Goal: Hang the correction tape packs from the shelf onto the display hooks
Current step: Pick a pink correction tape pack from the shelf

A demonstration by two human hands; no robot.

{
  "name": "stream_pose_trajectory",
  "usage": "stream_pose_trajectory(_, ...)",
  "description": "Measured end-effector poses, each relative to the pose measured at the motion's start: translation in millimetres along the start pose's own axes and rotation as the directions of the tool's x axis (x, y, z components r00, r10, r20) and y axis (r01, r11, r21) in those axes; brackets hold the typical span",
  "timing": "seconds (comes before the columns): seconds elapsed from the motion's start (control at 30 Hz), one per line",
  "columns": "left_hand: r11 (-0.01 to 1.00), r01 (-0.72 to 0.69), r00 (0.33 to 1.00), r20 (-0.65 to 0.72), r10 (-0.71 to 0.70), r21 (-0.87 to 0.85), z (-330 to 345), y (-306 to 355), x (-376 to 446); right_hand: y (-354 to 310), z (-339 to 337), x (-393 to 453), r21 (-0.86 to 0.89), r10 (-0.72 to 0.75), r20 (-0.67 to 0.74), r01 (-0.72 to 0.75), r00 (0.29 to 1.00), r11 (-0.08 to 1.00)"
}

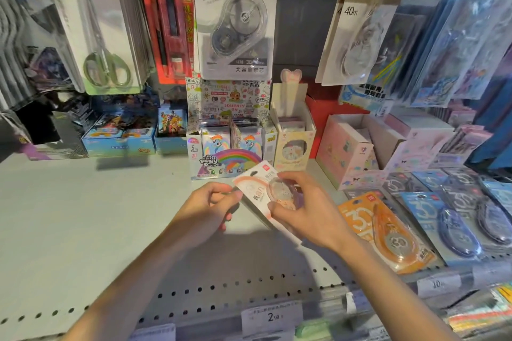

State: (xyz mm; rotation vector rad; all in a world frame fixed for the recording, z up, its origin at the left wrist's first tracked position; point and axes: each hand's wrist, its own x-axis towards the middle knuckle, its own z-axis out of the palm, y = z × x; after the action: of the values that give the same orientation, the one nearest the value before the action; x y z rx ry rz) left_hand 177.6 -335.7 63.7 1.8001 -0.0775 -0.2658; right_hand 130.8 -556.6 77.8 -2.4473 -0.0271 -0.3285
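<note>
I hold a white and peach correction tape pack [256,188] just above the grey shelf [83,216], in the middle of the view. My left hand [210,205] pinches its left edge. My right hand [302,207] grips the clear blister on its front, fingers curled over it. Another orange correction tape pack [388,232] lies flat on the shelf to the right, beside several blue ones [448,219]. A grey correction tape pack [235,16] hangs on a display hook straight above. A white one marked 40m [357,25] hangs to its right.
Scissors packs [102,36] and a red pen pack [169,28] hang at upper left. Boxes of cards and stickers [230,144] stand along the back of the shelf. Pink boxes [357,147] sit at right. Price tags [273,318] line the shelf's front edge.
</note>
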Motion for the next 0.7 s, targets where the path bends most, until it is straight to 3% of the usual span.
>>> stream_pose_trajectory(0.13,0.984,-0.022,0.995,0.09,0.038,-0.177,10.8,11.7,-1.4,-14.9,-0.2,-0.6,0.117,-0.091,-0.062,0.098,0.994,0.988)
stream_pose_trajectory(0.27,0.931,-0.113,0.991,0.026,0.13,-0.347,12.3,28.4,-5.8,-20.1,-0.7,-2.5,0.208,-0.153,-0.069,0.164,0.986,0.964)
stream_pose_trajectory(0.47,0.904,-0.283,0.959,-0.068,0.276,-0.32,0.2,52.7,-10.3,-23.4,-25.8,11.9,0.424,-0.005,0.027,-0.007,1.0,0.906)
stream_pose_trajectory(0.63,0.866,-0.431,0.901,-0.073,0.427,-0.254,-11.2,85.3,-15.5,-37.0,-37.7,24.5,0.739,0.005,0.066,-0.053,0.998,0.671)
stream_pose_trajectory(0.7,0.854,-0.487,0.873,-0.113,0.474,-0.183,-17.5,99.3,-16.1,-43.4,-45.6,28.5,0.78,-0.009,0.031,-0.019,0.999,0.625)
